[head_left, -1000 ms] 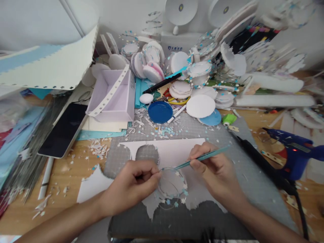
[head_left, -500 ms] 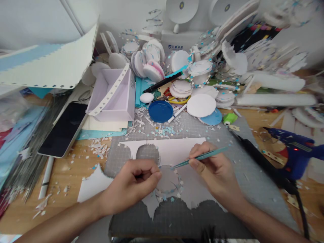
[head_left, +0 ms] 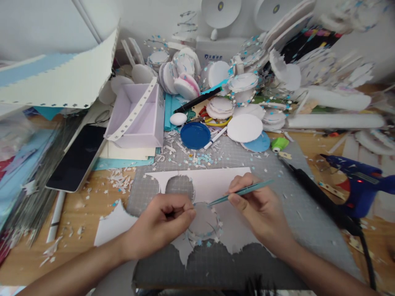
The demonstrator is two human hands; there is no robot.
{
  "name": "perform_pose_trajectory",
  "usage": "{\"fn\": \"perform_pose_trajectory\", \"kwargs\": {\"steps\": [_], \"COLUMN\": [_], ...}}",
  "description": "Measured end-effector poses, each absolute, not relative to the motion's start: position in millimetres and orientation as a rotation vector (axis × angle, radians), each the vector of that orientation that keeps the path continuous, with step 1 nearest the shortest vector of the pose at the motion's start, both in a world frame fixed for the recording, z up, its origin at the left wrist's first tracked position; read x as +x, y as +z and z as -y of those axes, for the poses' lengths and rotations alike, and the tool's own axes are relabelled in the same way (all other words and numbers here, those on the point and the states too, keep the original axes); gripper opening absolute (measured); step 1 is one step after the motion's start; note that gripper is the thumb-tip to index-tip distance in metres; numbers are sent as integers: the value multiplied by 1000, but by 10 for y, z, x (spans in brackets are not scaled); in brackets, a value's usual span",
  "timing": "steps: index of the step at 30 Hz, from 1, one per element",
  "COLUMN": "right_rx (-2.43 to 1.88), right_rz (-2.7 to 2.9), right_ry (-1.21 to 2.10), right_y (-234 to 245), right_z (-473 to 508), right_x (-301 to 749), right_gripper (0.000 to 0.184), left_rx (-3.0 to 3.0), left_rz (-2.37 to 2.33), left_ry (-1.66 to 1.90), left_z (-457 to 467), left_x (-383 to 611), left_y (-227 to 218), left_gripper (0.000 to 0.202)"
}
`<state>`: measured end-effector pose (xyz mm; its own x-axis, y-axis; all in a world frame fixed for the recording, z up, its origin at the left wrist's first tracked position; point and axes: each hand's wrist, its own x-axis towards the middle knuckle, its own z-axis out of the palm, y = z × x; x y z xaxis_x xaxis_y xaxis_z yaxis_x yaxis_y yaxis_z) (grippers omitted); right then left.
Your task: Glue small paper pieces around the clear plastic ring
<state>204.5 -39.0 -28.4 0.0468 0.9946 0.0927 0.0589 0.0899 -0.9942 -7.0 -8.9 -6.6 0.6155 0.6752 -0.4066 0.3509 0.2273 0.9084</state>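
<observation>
My right hand (head_left: 256, 205) is closed around teal tweezers (head_left: 247, 190), whose tips point left to the upper rim of a small round wreath-like piece (head_left: 205, 224). That piece is a white disc ringed by thin wire with tiny blue and white flowers. At its left edge my left hand (head_left: 173, 216) pinches the ring between thumb and forefinger; the exact spot is hidden by the fingers. Whether the tweezer tips grip a flower is too small to tell. Under both hands lies a white foam sheet (head_left: 216, 179) with round cut-outs.
A grey cutting mat (head_left: 296, 213) bears paper scraps and a blue lid (head_left: 195, 135). To the right are a blue glue gun (head_left: 354, 176) and a black corded tool (head_left: 324, 201). A lilac box (head_left: 132, 139), a phone (head_left: 78, 158) and several finished discs (head_left: 245, 128) stand around.
The tweezers and right hand have shifted very slightly left, their tips still at the ring's upper rim. The left hand keeps its pinch almost unmoved.
</observation>
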Motion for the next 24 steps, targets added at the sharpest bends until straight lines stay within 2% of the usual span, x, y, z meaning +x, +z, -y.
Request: {"fn": "perform_pose_trajectory", "kwargs": {"steps": [7,18,24], "right_rx": [-1187,-1239,-1199], "right_rz": [1016,1155,1046], "right_ry": [1307,1240,1392], "right_y": [-365,-316,-339], "right_z": [386,406,404], "right_x": [2139,2051,2070], "right_gripper": [7,9,8], "left_rx": [1394,1375,1367], "left_rz": [-956,-943,-924], "left_ry": [346,315,320], "left_z": [84,93,103], "left_x": [-84,-79,-88], "left_y": [-53,-49,-51], "left_gripper": [31,32,30]}}
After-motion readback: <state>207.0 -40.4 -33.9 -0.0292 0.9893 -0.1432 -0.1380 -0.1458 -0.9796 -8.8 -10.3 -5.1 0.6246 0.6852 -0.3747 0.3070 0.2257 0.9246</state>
